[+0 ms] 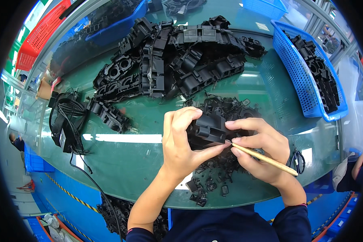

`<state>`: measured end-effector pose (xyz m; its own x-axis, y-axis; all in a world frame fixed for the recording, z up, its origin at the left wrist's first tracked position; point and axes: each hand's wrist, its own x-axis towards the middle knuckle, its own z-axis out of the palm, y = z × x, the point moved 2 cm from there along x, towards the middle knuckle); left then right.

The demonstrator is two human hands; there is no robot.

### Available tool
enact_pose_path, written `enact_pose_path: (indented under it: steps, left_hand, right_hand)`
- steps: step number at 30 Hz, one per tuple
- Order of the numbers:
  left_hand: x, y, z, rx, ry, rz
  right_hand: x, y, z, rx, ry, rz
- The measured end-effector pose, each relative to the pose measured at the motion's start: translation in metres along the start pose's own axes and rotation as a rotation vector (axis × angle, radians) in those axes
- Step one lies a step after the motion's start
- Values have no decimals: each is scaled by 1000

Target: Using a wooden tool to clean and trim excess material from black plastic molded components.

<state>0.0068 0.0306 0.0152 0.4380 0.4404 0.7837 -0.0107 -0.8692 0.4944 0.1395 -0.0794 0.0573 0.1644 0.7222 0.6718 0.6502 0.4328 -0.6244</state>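
Black moulded plastic housing (207,128) was up in both hands, over the near middle of the table.

Size order from there:

Green worktable (127,163): glossy top, reflecting the lights.

Pile of black moulded housings (153,74): far side of the table, stacked loose, several tilted on each other.

Black parts heap (117,211): below the near table edge, lower left. Couldn't tell what it sat in.

Blue mesh basket (304,86): right side of table, tilted in view, with similar black housings lengthwise inside.

Red perforated basket (44,30): upper left, past the table. Contents couldn't be made out.

Blue tray (123,26): top left, black parts in and beside it. Second blue basket (266,6) sat at the top edge, mostly cut off.

Blue crate (38,159): left, below table level. Orange-rimmed bin (43,226) at bottom left held clear plastic bags (53,222).

Black cable bundle (68,117): coiled on the left of the table, one lead over the near edge.

Left hand (179,143) gripped the housing, fingers over its left side, thumb along the bottom. Right hand (266,145) pinched a slim tan-handled tool (266,157), its tip at the housing's lower right, forefinger touching the housing.

Dark loop-handled hand tool (299,161) lay right of that hand.

Black plastic scraps (197,193) lay under and around the hands.

Whitish label (62,139) showed by the cables; print too small to read.
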Motion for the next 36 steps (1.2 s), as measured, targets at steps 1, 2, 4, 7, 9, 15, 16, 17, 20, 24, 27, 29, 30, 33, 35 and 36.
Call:
enact_pose_path:
  steps: [1,2,4,7,9,15,16,17,20,24,27,29,30,33,35,36]
  left_hand:
    - [-1,-1,-1,10,-19,-4]
    - [-1,-1,-1,20,-37,-8]
    - [-1,0,-1,23,-40,-17]
    - [-1,-1,-1,35,-33,-1]
    - [-1,-1,-2,36,-12,22]
    - [-1,3,-1,60,29,60]
    - [-2,3,1,59,33,54]
    - [-3,3,1,58,38,48]
    - [-3,3,1,74,47,70]
    - [-7,6,4,50,78,80]
    - [-7,9,7,20,99,59]
    - [-10,8,9,-2,123,0]
    - [-12,8,10,-13,115,-36]
    - [-15,8,11,-38,89,-154]
    - [-18,9,11,-45,66,-245]
    - [-18,9,11,-42,59,-258]
  right_hand:
    - [0,0,0,1,2,3]
    - [0,0,0,2,4,5]
    - [0,-2,0,-5,-5,16]
    - [0,-1,1,-15,-15,27]
    - [-1,-1,1,-36,-42,20]
    - [-3,1,6,-205,-33,-160]
    - [-3,2,8,-226,-21,-188]
    - [-3,2,8,-248,-9,-216]
    - [-3,1,7,-311,-33,-254]
    - [-4,2,8,-292,-48,-246]
    - [-7,3,8,-358,-35,-314]
    - [-9,3,9,-439,3,-414]
    - [-10,3,9,-501,21,-456]
    - [-14,-1,14,-588,46,-504]
    - [-14,1,14,-581,45,-545]
    - [-13,3,14,-569,35,-551]
